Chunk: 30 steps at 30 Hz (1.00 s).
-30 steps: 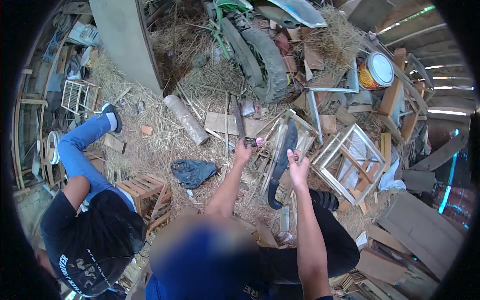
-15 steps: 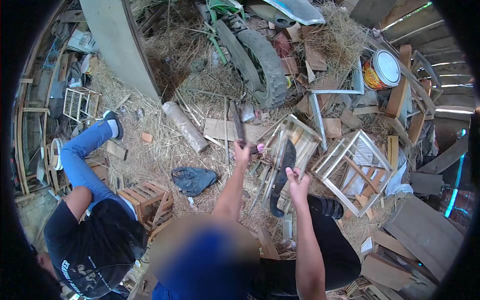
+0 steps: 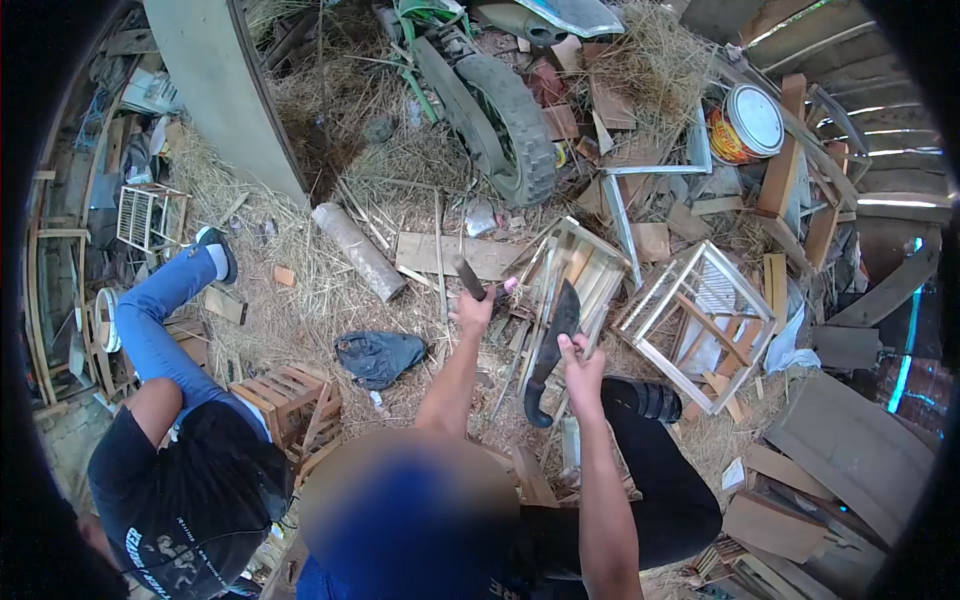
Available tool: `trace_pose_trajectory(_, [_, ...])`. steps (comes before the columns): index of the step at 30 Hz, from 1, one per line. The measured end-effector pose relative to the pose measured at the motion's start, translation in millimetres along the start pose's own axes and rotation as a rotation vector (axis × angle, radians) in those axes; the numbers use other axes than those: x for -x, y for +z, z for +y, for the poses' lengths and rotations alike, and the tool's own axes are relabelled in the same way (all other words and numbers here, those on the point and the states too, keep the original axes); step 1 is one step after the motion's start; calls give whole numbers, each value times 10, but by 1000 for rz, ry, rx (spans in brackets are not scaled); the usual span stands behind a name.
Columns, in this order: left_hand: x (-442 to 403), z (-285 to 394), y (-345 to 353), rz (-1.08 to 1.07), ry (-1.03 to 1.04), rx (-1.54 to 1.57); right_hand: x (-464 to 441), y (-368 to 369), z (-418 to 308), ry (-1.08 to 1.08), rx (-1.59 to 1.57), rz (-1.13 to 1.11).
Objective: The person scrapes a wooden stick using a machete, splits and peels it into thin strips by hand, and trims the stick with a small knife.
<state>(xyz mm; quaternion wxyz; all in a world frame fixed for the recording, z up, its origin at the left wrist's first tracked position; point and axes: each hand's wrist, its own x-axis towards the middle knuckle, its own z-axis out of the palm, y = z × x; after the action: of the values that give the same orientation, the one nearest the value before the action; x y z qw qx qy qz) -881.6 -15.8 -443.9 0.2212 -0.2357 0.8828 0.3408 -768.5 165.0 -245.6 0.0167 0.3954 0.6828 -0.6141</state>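
Note:
My left hand (image 3: 470,312) is closed around a short dark stick (image 3: 467,274), whose end points up and away from me. Something small and pink (image 3: 511,285) shows beside these fingers, too small to name. With its hooked dark handle towards me, a machete (image 3: 553,340) is pinched by the blade in my right hand (image 3: 582,362). Below the blade lies a slatted wooden crate (image 3: 595,270) on the straw. Right of it sits a second crate, a pale wooden frame (image 3: 700,325) with thin bars.
Another person (image 3: 190,480) sits at left, beside a small slatted crate (image 3: 285,400). A dark cloth or bag (image 3: 380,358) and a log (image 3: 358,252) lie on the straw. Farther off are a motorcycle wheel (image 3: 510,130) and a paint bucket (image 3: 745,122). Boards (image 3: 850,460) pile up at right.
The stick in my left hand has swung from lying stretched away from me to a shorter-looking, more upright slant. My right hand still grips the machete. The view has shifted slightly.

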Motion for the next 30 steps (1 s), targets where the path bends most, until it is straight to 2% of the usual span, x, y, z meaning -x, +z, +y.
trace_pose_trajectory(2, [115, -190, 253, 218, 215, -125, 36, 32, -83, -8, -41, 25])
trace_pose_trajectory(3, [250, -189, 241, 237, 318, -14, 54, 48, -100, -20, -54, 45])
trace_pose_trajectory(5, [500, -1, -69, 63, 331, -46, 90, -19, -126, -20, -22, 56])
trace_pose_trajectory(6, [653, 169, -297, -27, 341, -63, 92, 2, -108, -41, -5, 142])
trace_pose_trajectory(7, [847, 410, -506, 43, 415, 30, 107, -71, -173, 2, -1, 120])
trace_pose_trajectory(10, [1064, 859, -996, -226, 373, -55, 224, -206, -468, 0, -45, 179])
trace_pose_trajectory(11, [1279, 1091, -1162, -160, 491, -40, 271, -303, -569, -4, -38, 181])
trace_pose_trajectory(14, [1812, 1614, -1628, -294, 521, -149, 461, -536, -721, -97, -151, 239])
trace_pose_trajectory(15, [1749, 1351, -1434, -146, 684, -102, 505, -613, -784, -152, -215, 267])
trace_pose_trajectory(18, [2200, 1673, -1724, -228, 948, 31, 921, -1015, -1290, -253, -191, 350])
trace_pose_trajectory(19, [2279, 1770, -1744, -234, 938, -75, 1020, -1190, -1396, -296, -88, 417])
trace_pose_trajectory(20, [2409, 1852, -1748, -212, 971, -107, 1162, -1319, -1486, -291, -184, 504])
trace_pose_trajectory(22, [2934, 2297, -2001, -167, 1042, -173, 1349, -1636, -1606, -426, -204, 651])
trace_pose_trajectory(23, [3101, 2406, -2044, -206, 1110, -225, 1386, -1799, -1567, -537, -175, 742])
trace_pose_trajectory(26, [3712, 2646, -1959, -338, 1321, -176, 1978, -2312, -1833, -504, -235, 720])
trace_pose_trajectory(30, [4879, 3010, -2070, -466, 1534, -127, 2767, -2999, -1741, -619, -186, 981])
